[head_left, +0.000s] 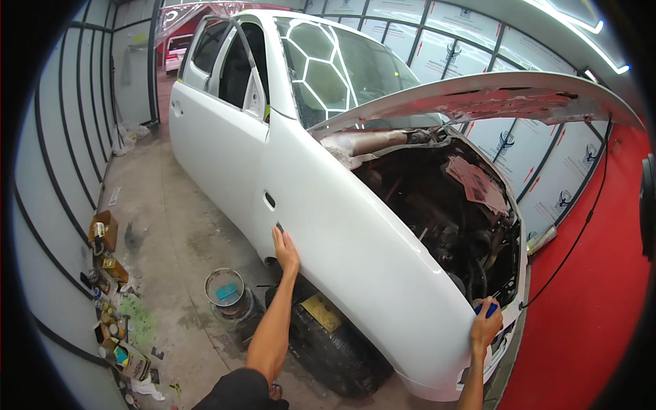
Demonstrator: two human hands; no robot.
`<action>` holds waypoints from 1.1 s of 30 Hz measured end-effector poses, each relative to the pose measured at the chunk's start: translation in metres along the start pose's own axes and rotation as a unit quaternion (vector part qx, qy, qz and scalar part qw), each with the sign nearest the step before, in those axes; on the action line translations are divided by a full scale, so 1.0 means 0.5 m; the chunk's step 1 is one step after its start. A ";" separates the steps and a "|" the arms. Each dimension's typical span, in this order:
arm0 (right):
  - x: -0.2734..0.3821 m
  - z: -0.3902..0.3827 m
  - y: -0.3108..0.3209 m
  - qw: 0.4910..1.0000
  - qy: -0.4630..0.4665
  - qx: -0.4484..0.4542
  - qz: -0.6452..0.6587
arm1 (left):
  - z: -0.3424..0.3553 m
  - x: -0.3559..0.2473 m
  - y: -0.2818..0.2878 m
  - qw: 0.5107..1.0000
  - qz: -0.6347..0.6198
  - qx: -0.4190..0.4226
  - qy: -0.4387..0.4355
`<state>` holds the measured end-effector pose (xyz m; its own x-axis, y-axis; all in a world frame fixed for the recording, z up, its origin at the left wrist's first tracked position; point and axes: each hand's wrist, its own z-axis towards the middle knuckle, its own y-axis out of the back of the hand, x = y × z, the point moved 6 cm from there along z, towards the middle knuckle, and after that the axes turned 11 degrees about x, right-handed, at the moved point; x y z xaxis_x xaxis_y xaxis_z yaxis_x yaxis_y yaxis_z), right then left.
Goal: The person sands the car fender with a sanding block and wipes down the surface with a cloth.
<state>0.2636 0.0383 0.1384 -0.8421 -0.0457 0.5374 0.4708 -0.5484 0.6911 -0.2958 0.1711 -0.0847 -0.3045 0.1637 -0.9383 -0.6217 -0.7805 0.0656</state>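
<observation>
Right hand [485,326]: fingers closed round a small blue block [488,310], pressed to the front end of the white fender [369,260], just beside the open engine bay [444,212]. I could not tell what the block was; most of it sat under my fingers.

Left hand [285,249]: open and flat, palm on the rear of the fender near the door [215,150] seam, holding nothing.

Fender: white, even and glossy from rear edge to front; I saw no bare or dull patch, so I judged the surface largely worked, with only the front edge under the block in hand.

Hood [492,96]: raised.

Tyre [335,342]: covered, with yellow tape, below the fender.

Bucket [225,290]: on the floor by the tyre, a blue item inside.

Cans and boxes [109,273]: along the left wall.
</observation>
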 end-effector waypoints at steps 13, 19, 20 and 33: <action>-0.122 0.001 0.046 0.948 0.132 -0.249 0.146 | -0.585 0.093 0.150 0.853 -0.178 0.401 0.283; 0.138 -0.178 -0.042 0.918 0.227 -0.098 0.309 | -0.630 0.266 0.603 0.690 -0.512 0.157 0.487; 0.197 -0.219 -0.083 0.911 0.270 -0.026 0.309 | -0.635 0.279 0.661 0.698 -0.515 0.109 0.486; 0.488 -0.649 -0.859 0.553 -0.227 0.605 0.526 | -0.443 0.394 0.741 0.817 -0.336 0.091 0.459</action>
<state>-0.2294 -0.0080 -0.1843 0.0889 0.5571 0.8257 0.7009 0.5540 -0.4492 -0.4262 -0.2196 -0.3204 0.7680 -0.0684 -0.6367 -0.5480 -0.5846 -0.5982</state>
